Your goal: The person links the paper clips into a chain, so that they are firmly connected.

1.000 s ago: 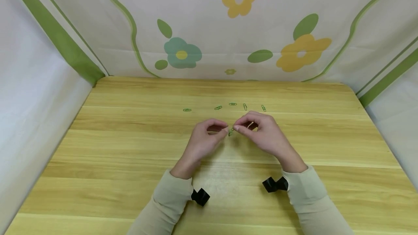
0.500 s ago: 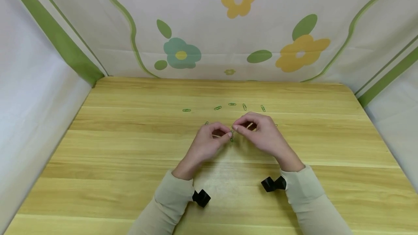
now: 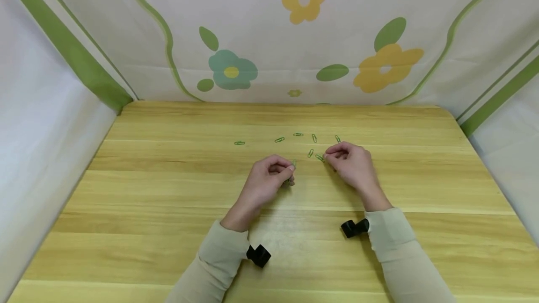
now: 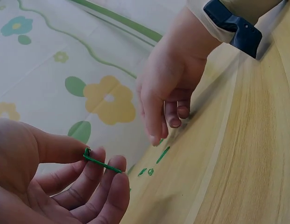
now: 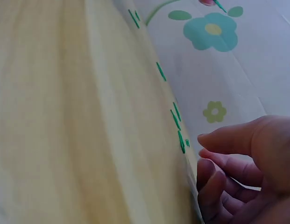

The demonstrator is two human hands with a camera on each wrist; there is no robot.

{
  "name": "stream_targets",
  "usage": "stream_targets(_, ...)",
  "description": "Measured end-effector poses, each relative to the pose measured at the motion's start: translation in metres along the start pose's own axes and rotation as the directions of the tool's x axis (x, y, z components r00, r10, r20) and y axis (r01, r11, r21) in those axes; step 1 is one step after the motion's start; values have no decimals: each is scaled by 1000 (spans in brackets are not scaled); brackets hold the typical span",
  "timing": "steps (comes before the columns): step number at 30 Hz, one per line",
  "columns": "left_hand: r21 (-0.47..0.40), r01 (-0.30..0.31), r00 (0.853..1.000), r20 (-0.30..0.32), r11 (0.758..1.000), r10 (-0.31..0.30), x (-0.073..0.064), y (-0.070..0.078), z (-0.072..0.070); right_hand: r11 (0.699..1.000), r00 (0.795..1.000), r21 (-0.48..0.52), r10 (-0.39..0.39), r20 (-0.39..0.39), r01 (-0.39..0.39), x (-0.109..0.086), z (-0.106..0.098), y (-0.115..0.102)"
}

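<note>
In the head view my left hand hovers over the middle of the table, pinching a green paper clip. The left wrist view shows this green paper clip between thumb and fingers, with a bent piece of green wire at the thumb tip; whether it is a second linked clip I cannot tell. My right hand has its fingertips beside a paper clip lying on the table. In the right wrist view a small gap shows between the thumb and index fingertips, with nothing in it.
Several more green paper clips lie loose: one at left, a tilted clip, a far clip, an upright-lying clip and a near clip. Another clip sits just beyond my right fingers. A flowered curtain backs the wooden table.
My right hand has left the left hand's fingertips and moved right, uncovering two clips on the table. The left hand has shifted slightly left with its paper clip.
</note>
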State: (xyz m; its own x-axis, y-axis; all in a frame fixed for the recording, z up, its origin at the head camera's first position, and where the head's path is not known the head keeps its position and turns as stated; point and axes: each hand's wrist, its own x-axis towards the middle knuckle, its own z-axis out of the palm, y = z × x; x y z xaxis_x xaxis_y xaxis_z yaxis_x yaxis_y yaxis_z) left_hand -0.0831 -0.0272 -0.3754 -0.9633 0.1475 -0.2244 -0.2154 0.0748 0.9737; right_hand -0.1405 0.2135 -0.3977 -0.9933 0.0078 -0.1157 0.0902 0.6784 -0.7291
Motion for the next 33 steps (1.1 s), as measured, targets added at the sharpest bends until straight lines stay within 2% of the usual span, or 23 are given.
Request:
stream_targets(5, -15, 12, 1000, 0, 1000, -12, 0, -2, -1, 997, 999, -71, -19, 27, 21, 0, 6, 0)
stream_targets(12, -2, 23, 1000, -4, 1000, -23, 0, -1, -1, 992, 999, -122, -32, 9, 33, -1, 11, -1)
stream_targets(25, 5, 33, 999, 1, 999, -33, 1, 0, -3, 989, 999, -143, -48, 3, 48, -2, 11, -3)
stream_targets(33, 3, 51, 999, -6, 999, -51, 1, 1, -4, 989, 998, -135, -57, 39, 62, -3, 10, -3)
